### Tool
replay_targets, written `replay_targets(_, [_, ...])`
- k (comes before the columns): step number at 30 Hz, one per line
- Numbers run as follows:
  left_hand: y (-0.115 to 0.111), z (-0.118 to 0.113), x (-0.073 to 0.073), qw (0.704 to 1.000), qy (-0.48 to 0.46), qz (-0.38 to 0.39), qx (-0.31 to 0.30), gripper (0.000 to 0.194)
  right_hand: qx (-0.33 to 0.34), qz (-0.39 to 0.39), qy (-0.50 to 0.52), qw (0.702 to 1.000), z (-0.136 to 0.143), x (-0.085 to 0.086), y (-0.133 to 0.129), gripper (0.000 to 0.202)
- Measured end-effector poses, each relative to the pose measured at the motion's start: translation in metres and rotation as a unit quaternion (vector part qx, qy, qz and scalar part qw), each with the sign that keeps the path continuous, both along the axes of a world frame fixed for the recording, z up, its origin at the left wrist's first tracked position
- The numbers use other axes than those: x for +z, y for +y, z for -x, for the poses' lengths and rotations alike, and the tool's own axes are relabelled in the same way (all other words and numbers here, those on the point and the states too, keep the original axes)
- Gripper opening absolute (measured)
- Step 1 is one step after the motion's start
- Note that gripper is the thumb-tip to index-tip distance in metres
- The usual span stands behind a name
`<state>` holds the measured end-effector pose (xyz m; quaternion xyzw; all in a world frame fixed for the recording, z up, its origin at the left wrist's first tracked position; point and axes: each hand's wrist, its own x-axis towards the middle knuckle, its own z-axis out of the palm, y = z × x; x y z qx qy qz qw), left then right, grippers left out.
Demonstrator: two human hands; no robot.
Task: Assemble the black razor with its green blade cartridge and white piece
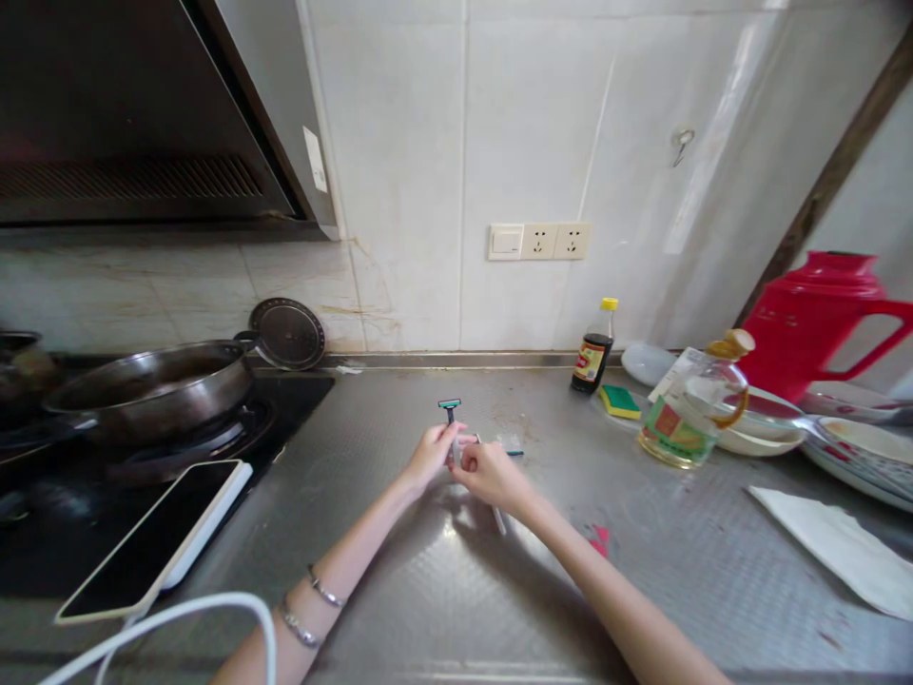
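A razor with a green and black head (450, 404) stands upright between my hands above the metal counter (399, 609). My left hand (431, 455) is closed around its handle. My right hand (492, 474) is closed beside it, its fingertips at the lower handle; whatever they pinch is hidden. A thin pale stick-like item (497, 519) shows below my right hand, and a small dark blue piece (514, 453) lies just beyond it.
At left are a steel pan (153, 390) on the stove and a phone (153, 542) with a white cable. To the right stand a sauce bottle (592, 357), a sponge (620, 401), a glass jug (681, 428), bowls, a red thermos (806, 328) and a white sheet (838, 547).
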<state>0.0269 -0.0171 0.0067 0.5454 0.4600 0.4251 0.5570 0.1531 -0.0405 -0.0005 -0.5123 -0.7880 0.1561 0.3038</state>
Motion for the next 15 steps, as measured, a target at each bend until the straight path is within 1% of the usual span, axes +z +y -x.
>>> replay_targets(3, [0.0, 0.001, 0.001, 1.0, -0.023, 0.005, -0.011, 0.036, 0.014, 0.027, 0.033, 0.999, -0.002, 0.004, 0.0, 0.03])
replay_targets(6, [0.001, 0.002, 0.001, 0.999, -0.038, 0.011, -0.021, 0.036, 0.03, 0.074, 0.07, 0.994, -0.004, 0.009, 0.001, 0.031])
replay_targets(11, [0.006, 0.003, -0.005, 0.999, -0.026, 0.003, -0.033, 0.038, 0.026, 0.139, 0.11, 0.984, -0.002, 0.012, 0.001, 0.029])
replay_targets(13, [0.009, 0.004, -0.008, 0.999, -0.016, -0.015, -0.034, 0.039, 0.026, 0.148, 0.118, 0.982, -0.002, 0.011, 0.001, 0.025])
replay_targets(15, [0.014, 0.008, -0.01, 0.998, 0.015, -0.042, -0.034, 0.041, 0.006, 0.136, 0.11, 0.985, -0.002, 0.01, 0.002, 0.022])
